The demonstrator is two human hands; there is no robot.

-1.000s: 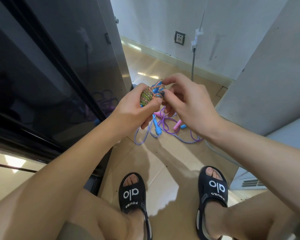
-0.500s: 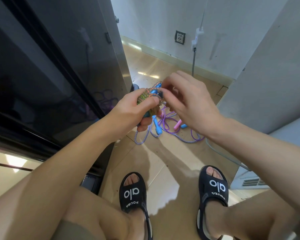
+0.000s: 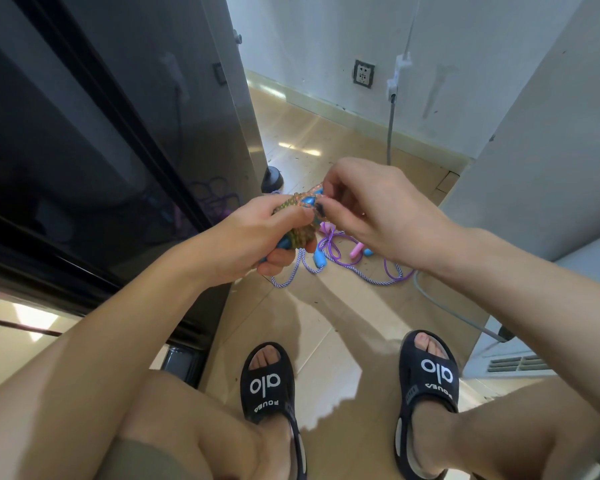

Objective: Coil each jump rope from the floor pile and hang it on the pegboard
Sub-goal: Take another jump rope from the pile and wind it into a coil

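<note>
- Over a narrow strip of tan floor [image 3: 343, 317], betw. a dark glossy cabinet [image 3: 94, 140] on the left and a grey panel [image 3: 548, 147] on the right, a person stands looking down; no pegboard in view.
- White back wall [image 3: 309, 39] w/ a socket [image 3: 364, 74] and a grey cord [image 3: 391, 126] hanging down to the floor.
- Both feet in black sandals [image 3: 271, 386] near the bottom edge.
- Floor pile: purple-white jump rope [image 3: 347, 268] lies loose just beyond the hands, w/ a blue handle [image 3: 320, 259] and a pink handle [image 3: 356, 251] showing; not yet coiled.
- Left hand [image 3: 253, 237] grips the multicolour coiled rope [image 3: 293, 211], fingers curled round the bundle and its blue handles, thumb pressing on top.
- Right hand [image 3: 371, 216] pinches a strand at the top of that bundle, fingertips [image 3: 321, 211] touching it; exact strand hard to tell, too small.
- Judgement: step is securing the last wrap, so rope 1 is nearly coiled, hanging still to do, pile rope untouched.
- Risks: if the left thumb eases before the end is tucked, the springy wraps likely loosen and the coil unspools. A loose tuck could also drop open on the peg. Pile rope lies close ahead of the feet, so a step fwd could snag it.
</note>
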